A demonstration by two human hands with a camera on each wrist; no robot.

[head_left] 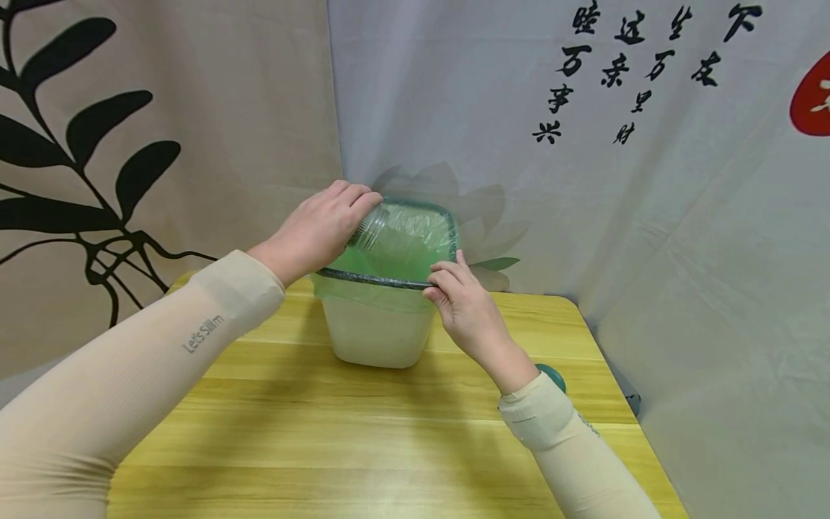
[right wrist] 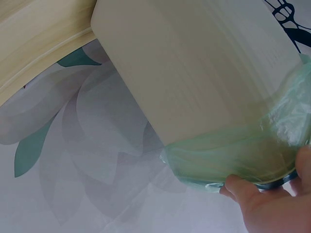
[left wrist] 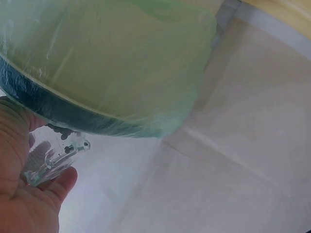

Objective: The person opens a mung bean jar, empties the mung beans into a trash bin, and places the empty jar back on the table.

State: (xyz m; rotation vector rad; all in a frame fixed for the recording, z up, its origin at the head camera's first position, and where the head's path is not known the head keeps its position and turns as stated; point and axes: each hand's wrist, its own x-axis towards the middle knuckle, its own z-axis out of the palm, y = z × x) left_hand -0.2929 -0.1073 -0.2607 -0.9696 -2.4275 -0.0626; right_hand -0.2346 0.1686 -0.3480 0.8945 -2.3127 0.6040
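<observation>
A white trash bin (head_left: 379,335) stands on the table, lined with a thin green bag (head_left: 415,252) folded over its dark rim. Over the bin's left side, my left hand (head_left: 327,223) grips a clear, ridged jar-like container (head_left: 371,229), tilted with its ridged end towards the inside of the bin. In the left wrist view the same clear container (left wrist: 56,153) shows between thumb and fingers; its contents cannot be made out. At the front right corner, my right hand (head_left: 463,306) pinches the bin's rim (head_left: 382,280) through the bag.
Behind my right wrist, a dark green rounded object (head_left: 551,376) lies partly hidden on the wooden table (head_left: 363,447). Printed cloth curtains (head_left: 454,94) hang behind and beside the table.
</observation>
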